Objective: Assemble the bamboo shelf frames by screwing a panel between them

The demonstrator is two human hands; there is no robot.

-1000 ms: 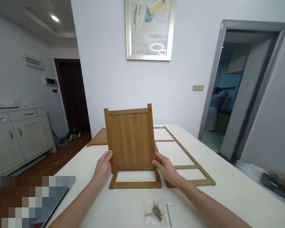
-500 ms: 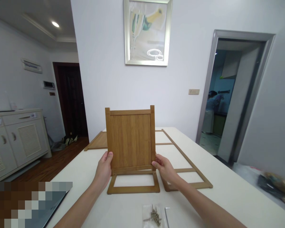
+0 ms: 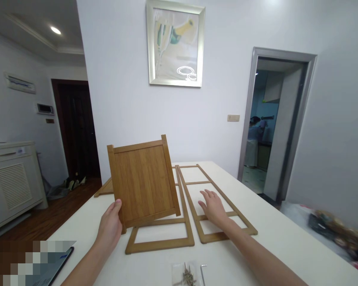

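Observation:
A square wooden panel (image 3: 143,178) with a raised border stands tilted above the table, gripped at its lower left edge by my left hand (image 3: 110,222). My right hand (image 3: 213,204) holds nothing; its fingers are spread over the right ladder-like wooden frame (image 3: 226,237). Another such frame (image 3: 161,245) lies partly hidden behind and below the panel. Close to me are a clear bag of screws (image 3: 188,274) and an L-shaped hex key (image 3: 203,274).
Another wooden panel (image 3: 103,190) lies at the far left, mostly covered by the held one. The white table (image 3: 155,266) reaches towards the wall. A dark flat device (image 3: 58,266) is at the lower left, partly pixelated. Bagged things (image 3: 331,230) lie beyond the table's right side.
My right hand has let go of the panel and opened away to its right. The panel, now in my left hand alone, has shifted left and tilted. The camera view has turned slightly.

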